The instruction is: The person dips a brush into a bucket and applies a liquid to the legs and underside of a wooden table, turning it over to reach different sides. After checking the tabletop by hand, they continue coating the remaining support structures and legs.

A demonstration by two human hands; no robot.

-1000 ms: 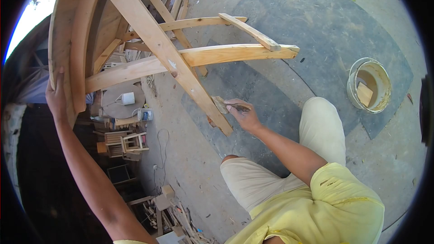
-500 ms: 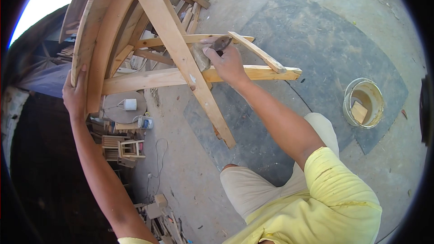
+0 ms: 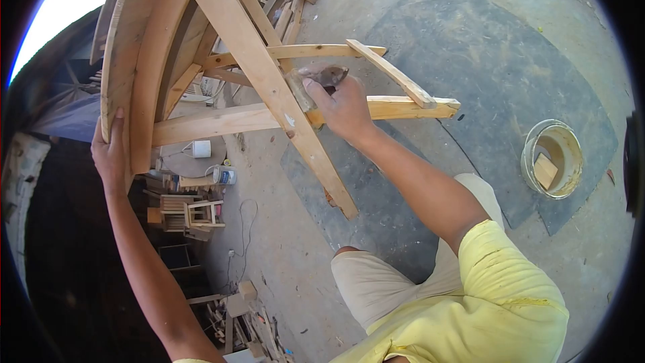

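the wooden table frame [image 3: 222, 117] is tipped on its side over the concrete floor [image 3: 470, 47], with its round rim [image 3: 124, 54] to the left and its legs and rails pointing right. it looks stiff, bulky and fairly heavy, and apt to roll on that curve, so the rim is the sound place to steady it. the left hand [image 3: 111, 154] lies flat against the rim, not closed round anything. a bucket [image 3: 527, 154] sits well apart on the floor. the right hand [image 3: 342, 107] is closed round a brush [image 3: 306, 91], which looks light and soft-bristled and is best held by its handle. the brush is pressed to the slanting leg [image 3: 316, 154].
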